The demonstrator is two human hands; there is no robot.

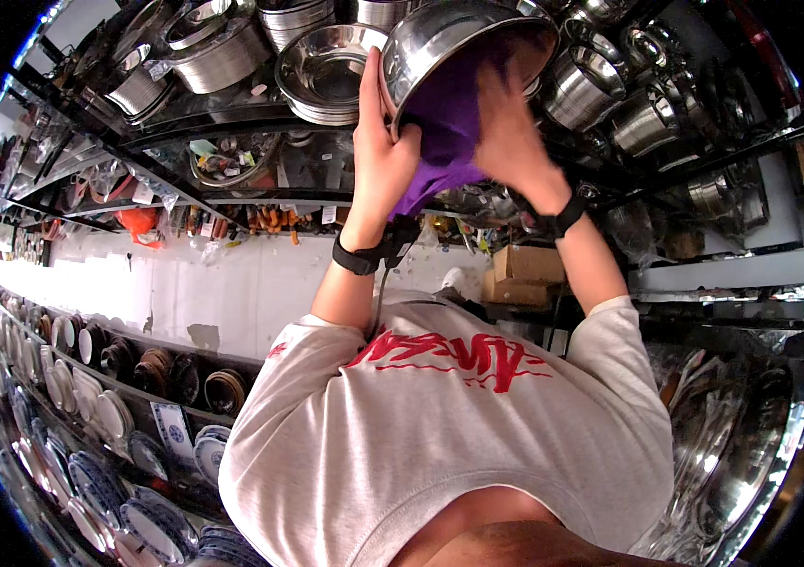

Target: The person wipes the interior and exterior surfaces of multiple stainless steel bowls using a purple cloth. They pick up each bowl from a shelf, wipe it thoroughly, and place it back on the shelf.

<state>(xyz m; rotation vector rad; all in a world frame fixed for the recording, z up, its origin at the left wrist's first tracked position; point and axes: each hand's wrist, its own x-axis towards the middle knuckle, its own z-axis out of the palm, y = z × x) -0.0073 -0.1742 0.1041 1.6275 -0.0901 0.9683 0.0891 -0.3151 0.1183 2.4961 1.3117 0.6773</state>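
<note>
A shiny stainless steel basin (437, 53) is tipped on its side in front of the shelf, its mouth turned toward me. With thumb and fingers my left hand (384, 152) grips its left rim. Inside the bowl, my right hand (512, 135) presses a purple cloth (444, 142), which hangs below the rim. The right fingers are blurred and partly hidden in the basin's shadow. Just left of the held basin, a stack of steel basins (327, 74) sits on the shelf.
Stacked steel pots (221, 60) stand on the metal shelf to the left, with more steel pots (583, 85) to the right. Cardboard boxes (526, 273) are on the floor below. Plates (154, 524) fill the racks at lower left.
</note>
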